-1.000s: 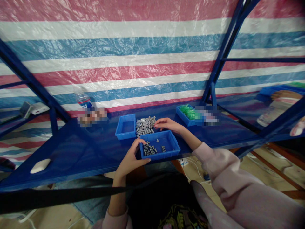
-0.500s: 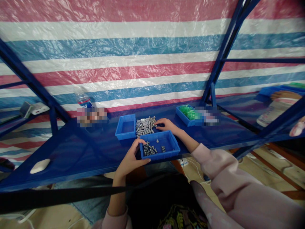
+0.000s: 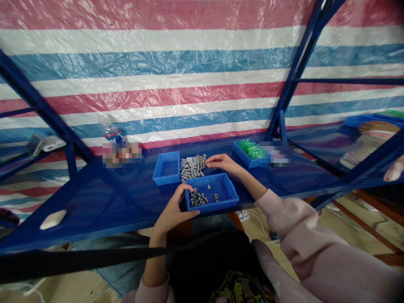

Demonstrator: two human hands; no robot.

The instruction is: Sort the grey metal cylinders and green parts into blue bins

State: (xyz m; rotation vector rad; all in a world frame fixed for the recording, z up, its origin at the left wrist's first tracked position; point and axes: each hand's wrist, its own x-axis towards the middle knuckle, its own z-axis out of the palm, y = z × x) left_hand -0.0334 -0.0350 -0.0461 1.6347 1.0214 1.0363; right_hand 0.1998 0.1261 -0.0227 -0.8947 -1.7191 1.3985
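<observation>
Since the earlier frame, your right hand (image 3: 227,164) has shifted slightly, its fingers straighter; your left hand (image 3: 174,209) shows no clear movement.

Left to right: the left bin (image 3: 166,181) stands beside the cylinders (image 3: 192,168). Your left hand is clamped on the left end of the front bin (image 3: 217,206), which holds screws (image 3: 198,198). The cylinders lie heaped on the table (image 3: 126,202), behind that bin. Your right fingertips are at the heap's right edge, close together; whether they grip a cylinder cannot be told.

Risk: the front bin sits near the table's edge, so a hard pull by your left hand could tip it and spill the screws; a careless brush could set cylinders rolling.

Orientation: the front bin's long axis runs left to right; most cylinders lie flat, their axes mixed, many slanting crosswise.
</observation>
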